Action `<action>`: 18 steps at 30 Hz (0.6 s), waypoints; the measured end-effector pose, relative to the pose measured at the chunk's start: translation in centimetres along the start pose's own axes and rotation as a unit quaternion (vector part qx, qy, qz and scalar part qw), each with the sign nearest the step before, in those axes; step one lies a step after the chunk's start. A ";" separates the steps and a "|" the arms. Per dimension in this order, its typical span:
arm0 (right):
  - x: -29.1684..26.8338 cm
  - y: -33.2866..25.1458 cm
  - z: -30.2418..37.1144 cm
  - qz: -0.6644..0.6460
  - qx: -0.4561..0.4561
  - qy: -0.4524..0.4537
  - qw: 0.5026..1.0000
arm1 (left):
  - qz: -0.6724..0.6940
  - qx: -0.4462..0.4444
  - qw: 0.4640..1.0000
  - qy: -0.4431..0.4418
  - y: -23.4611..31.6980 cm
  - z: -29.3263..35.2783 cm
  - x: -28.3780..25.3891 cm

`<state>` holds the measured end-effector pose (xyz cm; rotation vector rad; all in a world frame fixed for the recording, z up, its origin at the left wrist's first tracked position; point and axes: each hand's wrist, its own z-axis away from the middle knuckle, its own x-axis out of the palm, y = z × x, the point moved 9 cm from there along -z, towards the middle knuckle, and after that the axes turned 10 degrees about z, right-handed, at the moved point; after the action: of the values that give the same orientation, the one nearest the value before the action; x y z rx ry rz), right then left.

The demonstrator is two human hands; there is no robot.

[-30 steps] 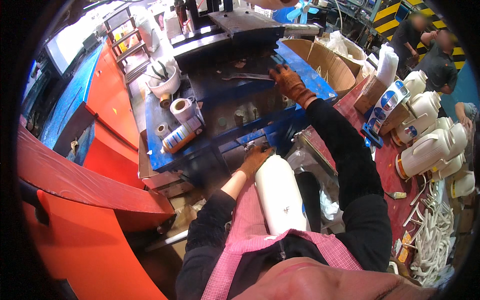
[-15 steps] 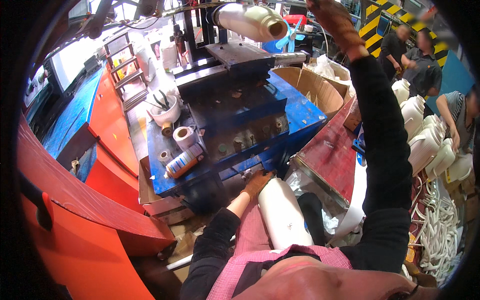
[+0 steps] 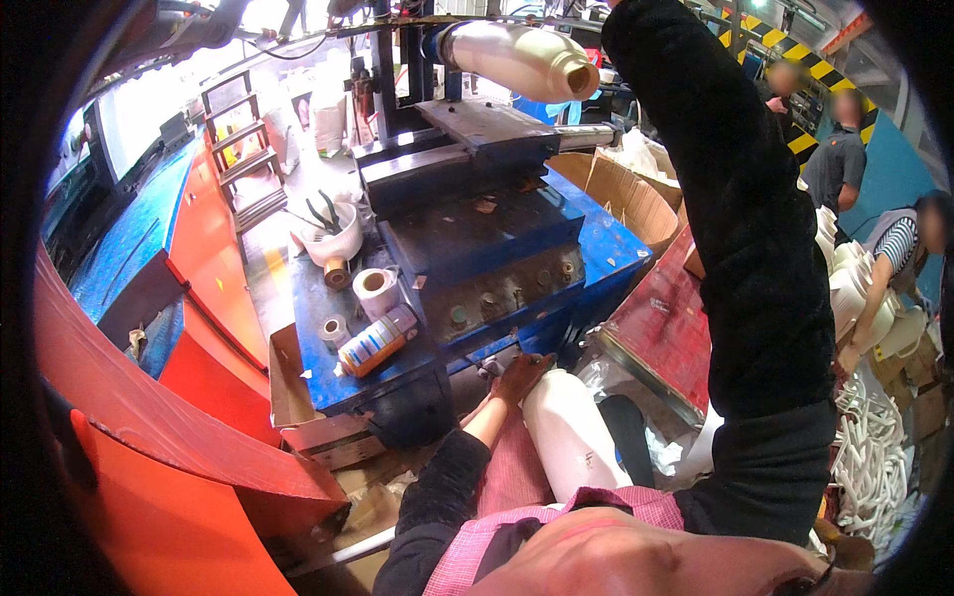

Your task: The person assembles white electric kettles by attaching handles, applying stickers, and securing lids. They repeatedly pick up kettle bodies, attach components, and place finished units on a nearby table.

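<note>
A white plastic bottle [image 3: 573, 432] with a small dark mark on its side lies across my lap, its far end toward the blue machine [image 3: 497, 233]. My left hand [image 3: 522, 376], in a brownish-orange glove, is closed round that far end, which the fingers partly hide. My right arm [image 3: 765, 268], in a black sleeve, stretches up and away, and its hand lies beyond the top edge of the picture. Close to where that arm leaves the view, a second white bottle [image 3: 517, 62] is mounted sideways on the machine, its open neck pointing right.
On the machine's left side sit a white bowl [image 3: 338, 238] with pliers, a tape roll [image 3: 376, 290] and an orange-and-white spray can [image 3: 378, 341]. A red table [image 3: 656, 333] stands right. People work at far right beside white containers and a pile of white handles [image 3: 870, 467]. Orange panels [image 3: 169, 497] fill the left.
My right arm has reached farther up, taking its gloved hand out of the picture. My left hand stays at the lap bottle's end. The view has shifted slightly, and people at right have moved.
</note>
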<state>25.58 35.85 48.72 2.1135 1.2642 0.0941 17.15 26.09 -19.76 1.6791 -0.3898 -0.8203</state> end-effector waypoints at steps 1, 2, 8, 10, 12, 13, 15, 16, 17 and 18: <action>0.0 -0.2 -0.3 0.001 -0.002 -0.001 1.000 | 0.030 -0.003 1.000 0.006 0.0 0.0 -0.2; 0.0 -0.4 -0.4 0.001 -0.003 -0.005 1.000 | 0.022 0.009 1.000 0.004 0.3 0.1 -0.2; 0.5 -1.1 -1.2 0.008 -0.017 -0.016 1.000 | 0.107 -0.085 0.991 0.002 0.2 0.7 -0.5; 0.7 -1.3 -1.4 0.010 -0.019 -0.019 1.000 | 0.119 -0.097 0.988 -0.005 0.5 0.9 -0.6; 0.8 -1.5 -1.5 0.010 -0.021 -0.019 1.000 | 0.107 -0.099 0.989 -0.006 0.9 0.9 -0.8; 0.8 -1.7 -1.5 0.010 -0.023 -0.021 0.999 | 0.100 -0.104 0.990 -0.007 1.0 0.9 -0.8; 1.0 -1.9 -1.6 0.010 -0.025 -0.024 0.999 | 0.105 -0.094 0.990 -0.001 1.3 0.8 -1.0; 1.1 -2.0 -1.7 0.010 -0.027 -0.024 0.999 | 0.107 -0.092 0.990 -0.004 1.4 0.8 -1.0; 1.2 -2.0 -1.7 0.010 -0.027 -0.026 0.999 | 0.102 -0.092 0.991 -0.001 1.5 0.8 -1.0; 1.2 -2.1 -1.7 0.009 -0.027 -0.025 0.999 | 0.096 -0.092 0.991 0.000 1.5 0.7 -1.0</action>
<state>23.96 38.36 48.54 2.0695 1.2003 0.0808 16.15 25.80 -18.08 1.4470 -0.4542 -0.6917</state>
